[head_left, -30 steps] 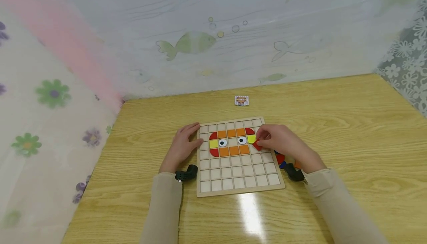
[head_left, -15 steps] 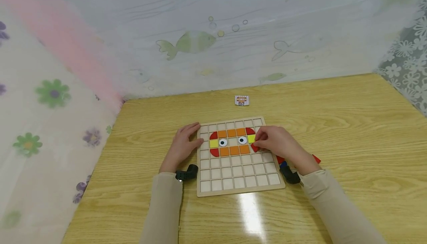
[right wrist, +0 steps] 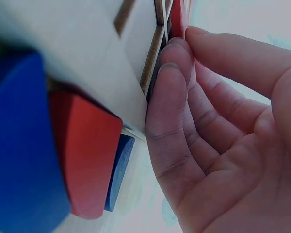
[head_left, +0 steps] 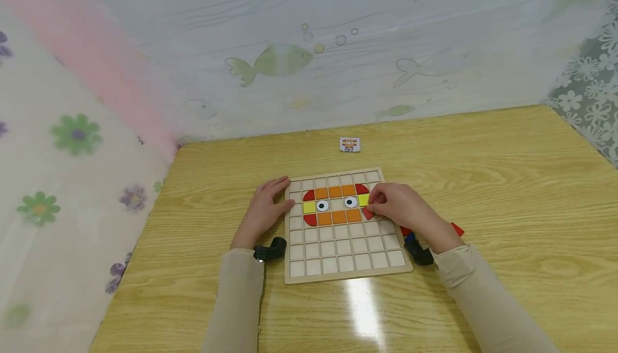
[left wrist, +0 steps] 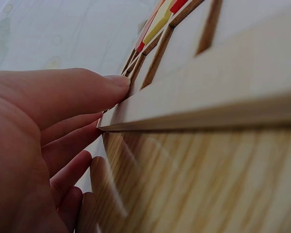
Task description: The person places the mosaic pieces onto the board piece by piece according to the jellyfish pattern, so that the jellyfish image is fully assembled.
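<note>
A wooden grid board (head_left: 338,278) lies on the table with coloured tiles in some of its cells. My left hand (head_left: 264,208) rests at its left edge, the thumb touching the rim and the fingers fairly straight. My right hand (head_left: 402,205) pinches a red quarter-circle tile (head_left: 368,213) between thumb and fingers, at the cell below a yellow square (head_left: 363,200); the fingers partly hide it. Orange squares (head_left: 335,192), red corner tiles (head_left: 309,219) and two round eye tiles (head_left: 322,206) form a pattern on the board.
A small printed card (head_left: 350,145) with a grid picture lies behind the board. Beside the board's right edge are loose tiles, a blue one (right wrist: 24,145) and a red one (right wrist: 89,155) among them, partly under my right wrist. A patterned wall stands behind the table.
My right hand has shifted slightly left and turned the red tile, which has come down into the cell below the yellow square. My left hand stays where it was.
</note>
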`<state>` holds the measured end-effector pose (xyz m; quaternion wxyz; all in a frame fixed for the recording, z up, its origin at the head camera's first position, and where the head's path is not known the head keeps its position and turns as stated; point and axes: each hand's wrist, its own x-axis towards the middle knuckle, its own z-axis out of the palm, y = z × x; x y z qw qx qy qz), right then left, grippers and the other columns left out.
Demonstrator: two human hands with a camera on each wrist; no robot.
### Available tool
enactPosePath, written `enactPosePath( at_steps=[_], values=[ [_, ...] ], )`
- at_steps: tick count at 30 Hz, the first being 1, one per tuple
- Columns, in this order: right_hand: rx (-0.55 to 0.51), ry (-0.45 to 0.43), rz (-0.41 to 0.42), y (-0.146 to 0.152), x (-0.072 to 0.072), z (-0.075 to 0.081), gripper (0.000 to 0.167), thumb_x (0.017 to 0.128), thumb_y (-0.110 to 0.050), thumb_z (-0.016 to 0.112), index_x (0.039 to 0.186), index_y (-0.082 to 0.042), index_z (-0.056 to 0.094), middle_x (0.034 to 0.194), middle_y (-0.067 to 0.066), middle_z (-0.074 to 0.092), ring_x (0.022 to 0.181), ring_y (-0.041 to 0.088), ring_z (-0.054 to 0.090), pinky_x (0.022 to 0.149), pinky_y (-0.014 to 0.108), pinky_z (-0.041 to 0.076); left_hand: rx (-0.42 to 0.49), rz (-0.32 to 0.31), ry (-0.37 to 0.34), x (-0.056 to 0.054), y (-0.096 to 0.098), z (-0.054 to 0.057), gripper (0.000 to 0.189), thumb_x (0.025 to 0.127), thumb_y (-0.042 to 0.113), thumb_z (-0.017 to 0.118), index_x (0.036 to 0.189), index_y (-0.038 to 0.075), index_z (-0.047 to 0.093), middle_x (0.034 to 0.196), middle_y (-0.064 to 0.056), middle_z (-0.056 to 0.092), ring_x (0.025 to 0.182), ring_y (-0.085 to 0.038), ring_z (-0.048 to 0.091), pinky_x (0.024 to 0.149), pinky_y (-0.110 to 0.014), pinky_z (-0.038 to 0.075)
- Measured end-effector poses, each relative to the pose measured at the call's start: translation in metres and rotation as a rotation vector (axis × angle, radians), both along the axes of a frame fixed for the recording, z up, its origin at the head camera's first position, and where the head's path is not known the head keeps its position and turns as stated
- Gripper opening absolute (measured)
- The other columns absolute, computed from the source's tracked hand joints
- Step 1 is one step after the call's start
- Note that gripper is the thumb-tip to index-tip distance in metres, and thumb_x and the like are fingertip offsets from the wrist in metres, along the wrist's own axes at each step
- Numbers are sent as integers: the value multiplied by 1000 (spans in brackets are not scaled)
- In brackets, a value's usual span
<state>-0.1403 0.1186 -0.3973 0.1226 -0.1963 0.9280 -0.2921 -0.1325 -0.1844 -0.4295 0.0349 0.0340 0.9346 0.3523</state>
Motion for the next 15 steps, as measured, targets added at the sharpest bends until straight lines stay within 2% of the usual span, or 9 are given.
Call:
enactPosePath(
  at_steps=[5, 15],
  values=[
    [16, -13, 22, 0, 0, 2, 8, 82, -17, 64, 86, -11, 63, 74, -3, 58, 68, 14, 50, 63, 29, 41, 4, 1, -6, 1, 0, 0, 53, 85, 31, 59, 135, 19, 42, 141, 5, 32, 131, -21, 17, 104, -47, 16],
    [10, -19, 100, 3, 0, 4, 17, 79, -13, 66, 95, -9, 63, 77, -4, 58, 70, 13, 51, 67, 30, 42, 7, 0, -3, 1, 0, 1, 52, 86, 29, 58, 134, 19, 43, 141, 5, 32, 131, -21, 17, 104, -47, 16]
  ],
)
